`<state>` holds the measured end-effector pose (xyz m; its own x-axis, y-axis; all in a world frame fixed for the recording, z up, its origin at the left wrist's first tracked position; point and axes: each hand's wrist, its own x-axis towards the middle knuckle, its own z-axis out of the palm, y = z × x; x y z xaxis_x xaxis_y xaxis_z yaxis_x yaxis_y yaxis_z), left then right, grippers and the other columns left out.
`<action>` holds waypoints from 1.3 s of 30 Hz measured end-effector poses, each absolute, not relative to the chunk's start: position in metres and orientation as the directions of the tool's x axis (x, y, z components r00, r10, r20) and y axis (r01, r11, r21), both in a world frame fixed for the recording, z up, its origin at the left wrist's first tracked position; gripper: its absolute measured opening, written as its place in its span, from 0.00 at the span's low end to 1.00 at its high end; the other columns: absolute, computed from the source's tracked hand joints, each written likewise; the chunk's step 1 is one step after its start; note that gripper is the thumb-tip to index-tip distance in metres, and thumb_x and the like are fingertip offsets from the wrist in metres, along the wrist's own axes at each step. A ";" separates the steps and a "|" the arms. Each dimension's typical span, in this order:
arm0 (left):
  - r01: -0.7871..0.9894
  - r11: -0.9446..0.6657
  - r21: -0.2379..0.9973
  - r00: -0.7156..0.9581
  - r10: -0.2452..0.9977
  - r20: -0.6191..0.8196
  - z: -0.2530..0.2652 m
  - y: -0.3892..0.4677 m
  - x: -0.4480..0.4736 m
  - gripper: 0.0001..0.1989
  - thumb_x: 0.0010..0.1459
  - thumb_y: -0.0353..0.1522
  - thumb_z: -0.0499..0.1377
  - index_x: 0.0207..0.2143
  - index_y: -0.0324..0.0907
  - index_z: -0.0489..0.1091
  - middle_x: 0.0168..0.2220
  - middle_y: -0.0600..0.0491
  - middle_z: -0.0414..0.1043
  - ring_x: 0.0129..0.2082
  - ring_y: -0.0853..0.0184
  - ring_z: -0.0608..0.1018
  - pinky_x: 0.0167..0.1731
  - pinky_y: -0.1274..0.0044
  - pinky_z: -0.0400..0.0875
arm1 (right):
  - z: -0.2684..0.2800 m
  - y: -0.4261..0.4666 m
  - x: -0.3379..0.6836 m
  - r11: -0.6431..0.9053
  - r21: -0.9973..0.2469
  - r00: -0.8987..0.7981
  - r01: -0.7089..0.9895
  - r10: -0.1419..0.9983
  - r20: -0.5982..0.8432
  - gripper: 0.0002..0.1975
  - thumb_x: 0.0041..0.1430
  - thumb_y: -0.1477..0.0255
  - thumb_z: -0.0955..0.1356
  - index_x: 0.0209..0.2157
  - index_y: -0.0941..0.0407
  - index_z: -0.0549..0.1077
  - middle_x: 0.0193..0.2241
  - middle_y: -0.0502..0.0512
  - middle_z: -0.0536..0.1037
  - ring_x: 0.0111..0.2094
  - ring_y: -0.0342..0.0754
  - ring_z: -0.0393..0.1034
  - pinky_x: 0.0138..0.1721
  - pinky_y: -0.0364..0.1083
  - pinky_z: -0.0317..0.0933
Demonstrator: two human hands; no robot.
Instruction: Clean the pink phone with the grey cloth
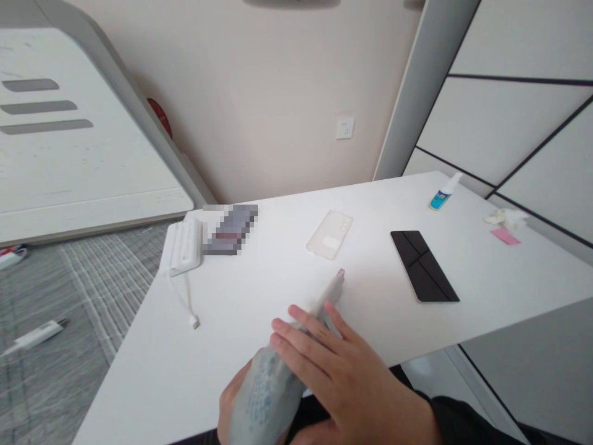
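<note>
A pale grey, soft-looking bundle (266, 395) with a blue pattern lies across my two hands at the front of the white table (152, 352). It narrows upward to a thin end with a pinkish tip; its exact kind I cannot make out. My left hand (231, 395) is wrapped round the wide lower part, mostly hidden behind it. My right hand (343, 377) rests across the narrower part, fingers stretched out and spread over its surface. Just beyond the tip lies a clear phone case (330, 235).
A white power bank (185, 247) with a short cable and a pixelated dark item (233, 230) lie at left. At right are a black tablet (424, 267), a blue-labelled bottle (442, 194), a crumpled tissue (506, 218) and a pink slip (506, 237). A bed edge borders the left.
</note>
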<state>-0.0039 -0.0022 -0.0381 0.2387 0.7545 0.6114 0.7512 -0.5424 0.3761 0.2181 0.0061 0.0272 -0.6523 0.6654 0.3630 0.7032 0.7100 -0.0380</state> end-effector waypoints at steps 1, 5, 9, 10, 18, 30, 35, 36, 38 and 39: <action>0.747 -0.572 0.339 0.280 0.733 0.620 -0.035 -0.002 -0.003 0.14 0.70 0.41 0.55 0.43 0.43 0.75 0.32 0.49 0.83 0.26 0.62 0.84 0.26 0.75 0.81 | 0.026 0.011 0.222 0.672 -0.051 -0.611 0.739 0.699 0.372 0.48 0.68 0.38 0.53 0.72 0.61 0.55 0.75 0.52 0.52 0.77 0.56 0.34 0.75 0.61 0.40; 0.748 -0.623 0.230 0.387 0.690 0.612 -0.016 0.000 0.009 0.10 0.68 0.32 0.61 0.50 0.41 0.74 0.41 0.48 0.84 0.36 0.64 0.86 0.41 0.77 0.81 | 0.019 0.030 0.242 0.416 -0.109 -0.341 0.903 0.847 0.408 0.48 0.68 0.40 0.55 0.71 0.65 0.57 0.73 0.58 0.56 0.76 0.69 0.34 0.71 0.74 0.41; 0.726 -0.661 0.191 0.404 0.634 0.659 -0.012 0.004 0.010 0.10 0.72 0.33 0.54 0.47 0.39 0.73 0.38 0.47 0.84 0.36 0.65 0.86 0.38 0.79 0.80 | 0.025 0.016 0.227 0.585 -0.061 -0.527 0.809 0.766 0.368 0.50 0.65 0.36 0.54 0.72 0.62 0.56 0.75 0.53 0.51 0.76 0.64 0.31 0.73 0.66 0.41; 0.722 -0.667 0.183 0.410 0.626 0.664 -0.013 0.004 0.009 0.11 0.73 0.33 0.52 0.46 0.40 0.73 0.38 0.47 0.84 0.36 0.64 0.86 0.36 0.78 0.80 | 0.026 0.011 0.222 0.644 -0.044 -0.589 0.764 0.723 0.361 0.51 0.65 0.36 0.53 0.72 0.61 0.55 0.75 0.51 0.50 0.77 0.60 0.31 0.74 0.63 0.40; 0.741 -0.635 0.219 0.398 0.678 0.618 -0.017 0.002 0.008 0.09 0.71 0.34 0.57 0.47 0.40 0.73 0.40 0.46 0.84 0.36 0.64 0.86 0.38 0.77 0.80 | 0.024 0.019 0.225 0.479 -0.062 -0.419 0.876 0.818 0.395 0.52 0.65 0.36 0.55 0.71 0.64 0.57 0.74 0.55 0.53 0.76 0.71 0.29 0.71 0.72 0.39; 0.727 -0.644 0.238 0.373 0.662 0.650 -0.015 0.002 0.010 0.09 0.70 0.33 0.55 0.38 0.41 0.72 0.31 0.50 0.81 0.27 0.66 0.83 0.30 0.79 0.77 | 0.025 0.016 0.227 0.617 -0.038 -0.564 0.786 0.741 0.365 0.54 0.63 0.34 0.52 0.74 0.61 0.50 0.76 0.51 0.48 0.76 0.65 0.29 0.71 0.66 0.48; 0.739 -0.632 0.233 0.379 0.677 0.631 -0.015 0.002 0.010 0.06 0.69 0.32 0.57 0.43 0.41 0.74 0.35 0.49 0.83 0.31 0.65 0.85 0.33 0.78 0.79 | 0.023 0.020 0.234 0.506 -0.015 -0.461 0.862 0.797 0.390 0.51 0.65 0.37 0.54 0.74 0.61 0.49 0.76 0.52 0.47 0.76 0.66 0.29 0.71 0.69 0.43; 0.742 -0.632 0.224 0.384 0.674 0.631 -0.015 0.003 0.010 0.08 0.69 0.32 0.58 0.47 0.40 0.73 0.39 0.47 0.83 0.34 0.64 0.85 0.36 0.77 0.79 | 0.023 0.020 0.235 0.457 -0.022 -0.412 0.889 0.820 0.398 0.52 0.65 0.37 0.55 0.74 0.63 0.50 0.76 0.54 0.47 0.76 0.70 0.28 0.70 0.73 0.42; 0.734 -0.640 0.228 0.387 0.670 0.634 -0.017 0.003 0.009 0.08 0.69 0.32 0.58 0.48 0.41 0.73 0.39 0.48 0.84 0.34 0.65 0.86 0.36 0.78 0.80 | 0.024 0.017 0.231 0.482 -0.024 -0.435 0.876 0.811 0.391 0.54 0.63 0.35 0.55 0.73 0.63 0.51 0.76 0.54 0.47 0.76 0.72 0.27 0.70 0.72 0.44; 0.730 -0.642 0.235 0.379 0.666 0.642 -0.019 0.003 0.008 0.07 0.70 0.33 0.57 0.44 0.42 0.73 0.35 0.50 0.83 0.31 0.66 0.85 0.33 0.78 0.80 | 0.025 0.014 0.228 0.546 -0.018 -0.500 0.838 0.780 0.375 0.54 0.63 0.34 0.54 0.74 0.62 0.51 0.76 0.53 0.47 0.76 0.69 0.28 0.71 0.69 0.45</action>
<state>0.0075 0.0030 -0.0187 0.3790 0.6663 0.6422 0.7297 -0.6420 0.2353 0.2282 0.0137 0.0249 -0.5004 0.7802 0.3753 0.8377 0.5459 -0.0179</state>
